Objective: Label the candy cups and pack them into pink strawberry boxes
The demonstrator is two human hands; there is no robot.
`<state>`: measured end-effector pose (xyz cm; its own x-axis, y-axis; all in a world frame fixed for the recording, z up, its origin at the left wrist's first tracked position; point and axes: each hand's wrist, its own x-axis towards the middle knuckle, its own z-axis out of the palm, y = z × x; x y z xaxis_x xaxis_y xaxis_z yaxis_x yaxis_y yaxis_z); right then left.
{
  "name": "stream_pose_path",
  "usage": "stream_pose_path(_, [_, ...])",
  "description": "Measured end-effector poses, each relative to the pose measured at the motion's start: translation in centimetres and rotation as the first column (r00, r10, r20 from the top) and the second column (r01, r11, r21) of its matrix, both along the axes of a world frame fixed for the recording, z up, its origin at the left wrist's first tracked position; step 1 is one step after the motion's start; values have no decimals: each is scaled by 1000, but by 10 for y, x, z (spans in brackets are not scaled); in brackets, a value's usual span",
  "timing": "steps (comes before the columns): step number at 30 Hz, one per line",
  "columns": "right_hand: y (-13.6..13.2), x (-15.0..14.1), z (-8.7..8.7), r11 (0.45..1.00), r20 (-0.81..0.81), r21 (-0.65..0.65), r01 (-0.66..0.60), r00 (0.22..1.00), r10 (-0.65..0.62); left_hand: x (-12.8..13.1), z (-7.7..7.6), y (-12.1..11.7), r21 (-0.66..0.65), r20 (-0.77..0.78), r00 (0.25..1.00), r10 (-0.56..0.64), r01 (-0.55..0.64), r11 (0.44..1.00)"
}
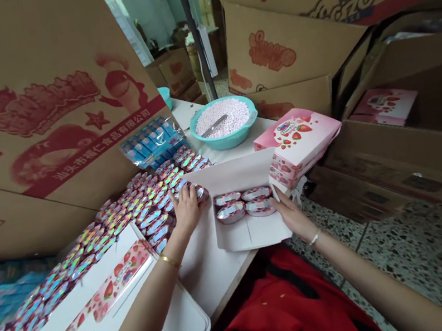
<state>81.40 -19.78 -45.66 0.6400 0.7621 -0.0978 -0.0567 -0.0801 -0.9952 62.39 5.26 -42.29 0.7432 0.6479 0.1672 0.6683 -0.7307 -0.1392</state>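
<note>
My left hand (187,209) is closed around a small cup with a shiny foil lid (202,193), just left of the open carton. My right hand (295,214) grips the right wall of that white carton (231,238), its thumb reaching inside beside a cup. Several foil-lidded cups (230,213) sit in two rows in the carton's far part, and its near part shows bare white bottom. The carton's back flap stands up. To the left spreads a dense field of the same cups (152,222).
Flat strawberry-printed cartons (181,330) lie stacked at front left. A turquoise basin (229,140) of pale pellets stands behind, near a blue packet (153,142). Closed pink boxes (298,133) are stacked at right, beside an open brown carton (408,148). A large brown carton (38,60) rises at left.
</note>
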Motion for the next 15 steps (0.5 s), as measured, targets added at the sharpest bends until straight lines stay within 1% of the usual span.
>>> stream_pose_path(2, [9, 2, 1, 1000, -5, -10, -21, 1000, 21, -9, 10, -4, -59, 69, 997, -34, 38, 998])
stream_pose_path(3, [12, 2, 2, 1000, -4, 0, -28, 1000, 28, -16, 19, -6, -93, 123, 992, -24, 35, 995])
stream_pose_path(4, [14, 3, 3, 999, -9, 15, -34, 999, 34, -24, 30, -9, -128, 186, 983, 3, 21, 992])
stream_pose_path(6, [16, 3, 6, 998, -39, 52, -35, 999, 38, -43, 59, -18, -209, 307, 950, 55, 11, 978])
stream_pose_path(7, [16, 3, 7, 997, -62, 65, -31, 997, 35, -51, 75, -24, -258, 342, 938, 48, 44, 965])
stream_pose_path(8, [15, 2, 7, 997, -89, 72, -20, 996, 26, -57, 90, -33, -316, 357, 934, 4, 117, 941])
stream_pose_path(9, [15, 1, 8, 997, -118, 72, -2, 993, 10, -60, 102, -43, -378, 357, 932, -66, 209, 902])
stream_pose_path(10, [15, 1, 9, 998, -149, 65, 17, 989, -7, -58, 111, -56, -433, 359, 922, -147, 304, 848])
stream_pose_path(11, [15, 0, 9, 998, -179, 57, 34, 983, -23, -52, 115, -69, -480, 364, 904, -226, 390, 786])
stream_pose_path(12, [15, -1, 10, 998, -210, 50, 49, 977, -38, -42, 113, -84, -512, 371, 882, -292, 456, 728])
stream_pose_path(13, [14, -1, 11, 997, -239, 51, 60, 970, -46, -29, 107, -98, -525, 377, 860, -344, 504, 685])
stream_pose_path(14, [14, -2, 12, 996, -265, 67, 60, 963, -41, -14, 97, -111, -528, 369, 846, -385, 532, 662])
stream_pose_path(15, [14, -3, 14, 994, -291, 97, 53, 957, -23, 2, 85, -123, -513, 347, 839, -418, 543, 665])
